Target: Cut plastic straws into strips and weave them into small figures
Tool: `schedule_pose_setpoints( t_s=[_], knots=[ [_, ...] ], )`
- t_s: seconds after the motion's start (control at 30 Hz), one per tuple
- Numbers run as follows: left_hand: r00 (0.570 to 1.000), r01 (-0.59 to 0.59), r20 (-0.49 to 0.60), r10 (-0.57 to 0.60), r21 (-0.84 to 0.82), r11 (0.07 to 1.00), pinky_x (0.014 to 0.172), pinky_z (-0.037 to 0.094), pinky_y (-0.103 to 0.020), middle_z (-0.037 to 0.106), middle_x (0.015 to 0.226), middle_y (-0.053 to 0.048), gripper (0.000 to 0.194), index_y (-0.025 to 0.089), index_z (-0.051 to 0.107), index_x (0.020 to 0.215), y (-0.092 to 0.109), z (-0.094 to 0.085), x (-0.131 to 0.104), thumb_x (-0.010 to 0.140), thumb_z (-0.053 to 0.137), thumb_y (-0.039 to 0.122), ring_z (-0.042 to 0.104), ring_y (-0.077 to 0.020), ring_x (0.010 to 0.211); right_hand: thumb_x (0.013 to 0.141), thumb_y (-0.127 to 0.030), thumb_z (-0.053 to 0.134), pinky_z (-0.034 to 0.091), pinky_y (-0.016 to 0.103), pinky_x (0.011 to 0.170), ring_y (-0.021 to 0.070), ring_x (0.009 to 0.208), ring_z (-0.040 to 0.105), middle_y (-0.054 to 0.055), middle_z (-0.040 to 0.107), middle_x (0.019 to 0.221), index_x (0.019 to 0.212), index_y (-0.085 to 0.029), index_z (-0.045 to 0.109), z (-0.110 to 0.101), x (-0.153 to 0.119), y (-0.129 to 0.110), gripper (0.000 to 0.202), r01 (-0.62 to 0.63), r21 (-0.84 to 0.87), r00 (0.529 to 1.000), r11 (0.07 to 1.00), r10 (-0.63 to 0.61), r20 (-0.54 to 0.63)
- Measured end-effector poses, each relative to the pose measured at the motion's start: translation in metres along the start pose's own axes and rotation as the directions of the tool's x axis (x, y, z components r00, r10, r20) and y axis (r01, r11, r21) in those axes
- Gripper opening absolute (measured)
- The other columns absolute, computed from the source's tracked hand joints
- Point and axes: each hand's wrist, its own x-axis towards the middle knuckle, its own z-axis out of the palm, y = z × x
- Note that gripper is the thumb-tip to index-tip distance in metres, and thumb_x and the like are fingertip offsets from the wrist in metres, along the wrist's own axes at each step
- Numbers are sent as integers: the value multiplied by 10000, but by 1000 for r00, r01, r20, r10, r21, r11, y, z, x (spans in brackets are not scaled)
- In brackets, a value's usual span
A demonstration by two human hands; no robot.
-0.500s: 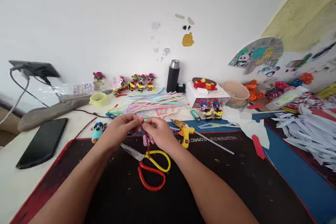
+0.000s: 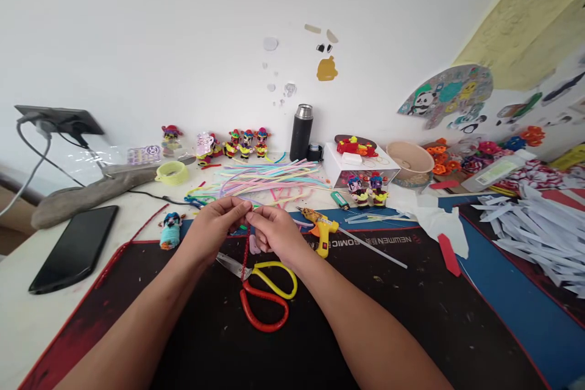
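Observation:
A dark red pipe cleaner hangs down from between my two hands, over the scissors. My left hand pinches at its top end, and the fingertips of my right hand meet the left ones there. What lies right between the fingertips is mostly hidden. Below lie scissors with one red and one yellow handle, blades toward the upper left. Just behind my right hand is a small pale purple piece. To the right rests a yellow glue gun with a clear glue stick in it.
Many pastel pipe cleaners lie behind my hands. A turquoise-bodied figure and a black phone are on the left. Further back stand small figures, a black flask and a white box. Paper strips heap at right.
The hanging end of the red pipe cleaner has swung left over the scissors' pivot. Both hands stay together in nearly the same place, with the fingers slightly shifted.

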Motion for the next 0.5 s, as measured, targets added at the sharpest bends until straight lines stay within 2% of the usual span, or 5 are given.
schedule_pose_setpoints(
  t_s=[0.13, 0.27, 0.33, 0.5],
  knots=[
    [999, 28, 46, -30, 53, 998, 564, 346, -252, 600, 625, 8, 478, 186, 718, 657, 3, -7, 2, 625, 892, 630, 440, -127, 589, 786, -499, 778, 270, 219, 388, 80, 341, 392, -117, 417, 412, 772, -209, 572, -1, 0, 0, 356, 16, -33, 1000, 999, -16, -3],
    [998, -20, 68, 8, 182, 983, 711, 459, -303, 737, 751, -43, 432, 205, 785, 725, 4, -17, 4, 640, 892, 615, 599, -204, 739, 766, -533, 802, 286, 227, 394, 89, 344, 403, -122, 411, 414, 805, -206, 593, -2, 1, 2, 390, 14, -65, 1000, 998, -14, -1],
    [998, -33, 63, 19, 229, 973, 767, 477, -326, 766, 798, -57, 431, 211, 802, 750, 4, -20, 5, 659, 881, 625, 633, -234, 802, 775, -527, 793, 288, 228, 394, 89, 347, 405, -119, 421, 419, 811, -205, 599, -3, 1, 2, 378, 15, -72, 1000, 997, -15, 0],
    [998, -6, 56, -3, 153, 988, 683, 443, -306, 736, 734, -51, 422, 211, 794, 695, 3, -20, 5, 641, 888, 618, 580, -201, 712, 817, -478, 755, 280, 221, 395, 77, 343, 389, -112, 445, 411, 788, -205, 594, -4, 1, 0, 318, 16, -101, 1000, 995, -16, 2]
  ],
)
